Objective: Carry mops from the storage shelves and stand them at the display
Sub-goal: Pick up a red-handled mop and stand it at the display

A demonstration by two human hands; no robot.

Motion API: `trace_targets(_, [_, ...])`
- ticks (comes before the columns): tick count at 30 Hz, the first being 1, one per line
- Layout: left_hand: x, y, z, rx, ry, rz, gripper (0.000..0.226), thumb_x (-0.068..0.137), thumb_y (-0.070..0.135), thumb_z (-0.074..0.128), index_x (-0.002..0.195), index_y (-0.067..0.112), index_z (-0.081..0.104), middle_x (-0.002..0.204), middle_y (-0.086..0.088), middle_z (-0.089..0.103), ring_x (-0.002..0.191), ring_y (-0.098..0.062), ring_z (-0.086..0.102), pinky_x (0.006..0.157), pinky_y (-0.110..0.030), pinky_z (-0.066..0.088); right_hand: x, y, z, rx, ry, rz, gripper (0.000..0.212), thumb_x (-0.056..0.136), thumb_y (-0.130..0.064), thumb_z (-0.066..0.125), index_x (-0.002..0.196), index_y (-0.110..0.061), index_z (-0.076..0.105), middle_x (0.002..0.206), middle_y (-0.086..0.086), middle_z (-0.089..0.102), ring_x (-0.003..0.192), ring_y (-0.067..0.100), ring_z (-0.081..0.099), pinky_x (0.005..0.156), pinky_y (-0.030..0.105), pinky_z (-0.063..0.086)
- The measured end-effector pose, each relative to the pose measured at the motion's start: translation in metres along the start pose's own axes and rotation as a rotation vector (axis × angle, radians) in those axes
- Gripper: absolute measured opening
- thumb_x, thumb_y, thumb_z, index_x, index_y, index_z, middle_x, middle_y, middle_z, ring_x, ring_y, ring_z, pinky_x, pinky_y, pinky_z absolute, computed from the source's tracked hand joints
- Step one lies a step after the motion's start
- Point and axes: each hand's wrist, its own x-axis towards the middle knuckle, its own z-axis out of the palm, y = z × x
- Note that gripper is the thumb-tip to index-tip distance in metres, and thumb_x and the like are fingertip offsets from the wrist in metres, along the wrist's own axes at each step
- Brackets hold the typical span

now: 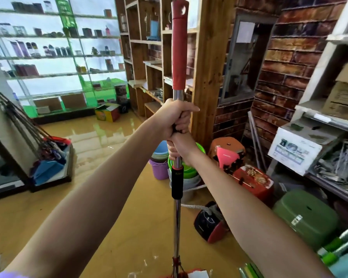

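I hold one mop [177,213] upright in front of me. It has a steel pole, a red grip at the top and a black sleeve lower down. My left hand [174,115] grips the pole just below the red grip. My right hand [182,150] grips it directly underneath, just above the black sleeve. The mop's red head is partly cut off at the bottom edge. Several other mops [26,127] lean in a rack on the left, their blue and red heads at the floor.
Wooden shelves [149,67] stand straight ahead, glass shelves with goods at the back left. Stacked plastic buckets [161,159], red stools [251,179] and a green stool [307,215] crowd the floor on the right by metal shelving [329,121]. A stretch of glossy floor lies on the left.
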Motion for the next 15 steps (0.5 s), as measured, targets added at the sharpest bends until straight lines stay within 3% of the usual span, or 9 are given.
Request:
trace_targets(5, [0.055, -0.018, -0.066, -0.010, 0.071, -0.018, 0.045, 0.089, 0.008, 0.059, 0.058, 0.016, 0.028, 0.041, -0.001, 0.021, 0.033, -0.015, 0.019, 0.041, -0.023, 0.027, 0.082, 0.010, 0.028, 0.060, -0.083, -0.003, 0.042, 0.086, 0.007, 0.035, 0.055, -0.020, 0.026, 0.048, -0.002, 0.017, 0.034, 0.009, 0.014, 0.038, 0.014, 0.019])
trace_targets(15, [0.188, -0.022, -0.185, 0.044, 0.285, -0.111, 0.049, 0.089, 0.008, 0.060, 0.053, 0.017, 0.028, 0.041, 0.000, 0.023, 0.036, -0.016, 0.019, 0.051, -0.031, 0.021, 0.271, 0.010, 0.059, 0.061, -0.240, 0.069, 0.043, 0.084, 0.005, 0.037, 0.052, -0.021, 0.025, 0.043, -0.001, 0.020, 0.036, 0.014, 0.017, 0.046, 0.023, 0.017])
